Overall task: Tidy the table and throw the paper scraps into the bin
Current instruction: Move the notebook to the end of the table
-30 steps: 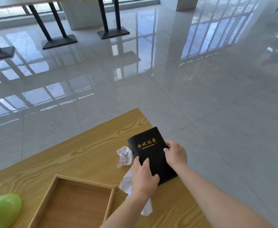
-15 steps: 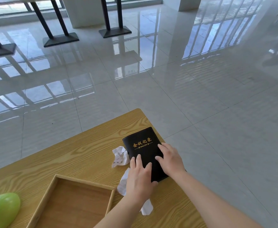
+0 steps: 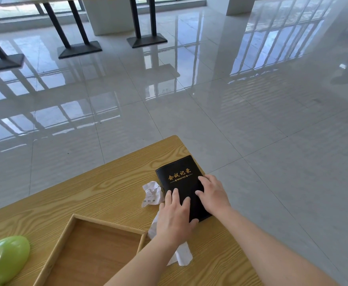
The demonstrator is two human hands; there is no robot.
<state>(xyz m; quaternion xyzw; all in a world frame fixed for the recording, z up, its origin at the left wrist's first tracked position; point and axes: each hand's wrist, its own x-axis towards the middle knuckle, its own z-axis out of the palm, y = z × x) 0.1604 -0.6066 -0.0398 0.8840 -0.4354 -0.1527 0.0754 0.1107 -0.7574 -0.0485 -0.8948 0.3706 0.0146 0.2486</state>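
A black notebook (image 3: 181, 178) with gold lettering lies closed near the right edge of the wooden table (image 3: 90, 195). My left hand (image 3: 176, 216) rests flat on its near left part, fingers apart. My right hand (image 3: 213, 195) lies flat on its right side, fingers spread. A crumpled white paper scrap (image 3: 152, 193) sits just left of the notebook. A second white scrap (image 3: 182, 254) lies under my left wrist, partly hidden by the arm.
A shallow wooden tray (image 3: 98, 250) stands at the near left of the table. A green bowl-like object (image 3: 4, 259) sits at the far left edge. Beyond the table is glossy tiled floor with black table bases (image 3: 80, 49) far back.
The notebook has slid slightly left, toward the crumpled scrap. My right hand moved from the notebook's right edge onto its cover; both hands now lie flat on it.
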